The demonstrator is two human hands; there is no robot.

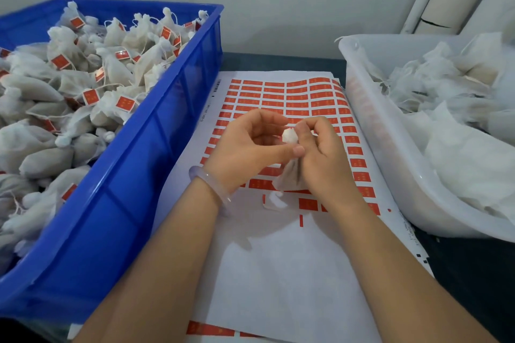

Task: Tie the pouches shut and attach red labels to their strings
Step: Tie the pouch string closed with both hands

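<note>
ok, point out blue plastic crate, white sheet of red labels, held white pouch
blue plastic crate (156,153): head view, right wall.
white sheet of red labels (278,273): head view, bare part.
white fabric pouch (288,178): head view, body.

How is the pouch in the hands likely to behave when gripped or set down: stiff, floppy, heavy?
Probably floppy: the pouch sags below the right hand, neck bunched. Likely light: fingertips of that and the left hand hold it up. Unlikely to roll; pouches in the blue bin lie slumped.

One blue bin (167,133), one white tub (376,147), one held pouch (288,178) — one bracelet (211,186)
</note>
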